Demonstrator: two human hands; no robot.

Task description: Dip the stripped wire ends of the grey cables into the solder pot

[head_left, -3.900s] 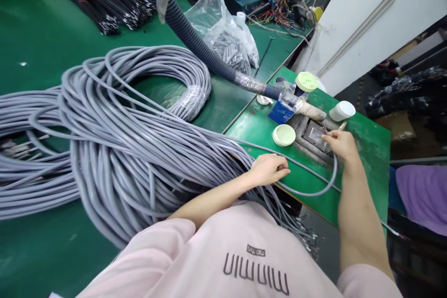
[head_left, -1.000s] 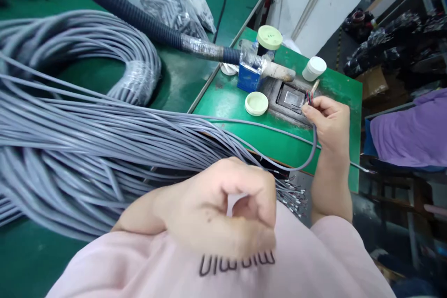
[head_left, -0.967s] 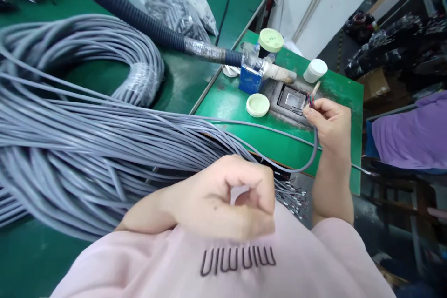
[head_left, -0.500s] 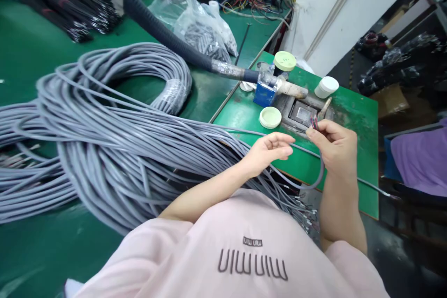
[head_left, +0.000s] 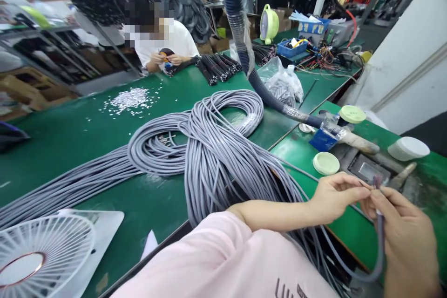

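A grey cable [head_left: 380,244] is gripped near its stripped end by my right hand [head_left: 407,219], its fingers closed around it. Thin coloured wires [head_left: 377,181] stick up from that end, somewhat blurred. My left hand [head_left: 340,198] meets the right one there, thumb and forefinger pinched on what looks like one thin wire. Just beyond both hands is a square metal solder pot [head_left: 369,172] with a shiny surface. The large bundle of grey cables [head_left: 223,158] lies coiled to the left, its loose ends hanging over the table edge below my left arm.
A ribbed hose [head_left: 261,88] ends beside a blue box [head_left: 323,139] near the pot. Around it stand a pale green lid [head_left: 326,163] and a white tub [head_left: 408,148]. A white fan [head_left: 45,251] lies front left. Across the green table [head_left: 87,149] sits a co-worker [head_left: 174,39].
My left hand has come to the cable end in my right hand and closed there; before, it was apart with fingers loose. The view has swung left and up, revealing the co-worker and fan.
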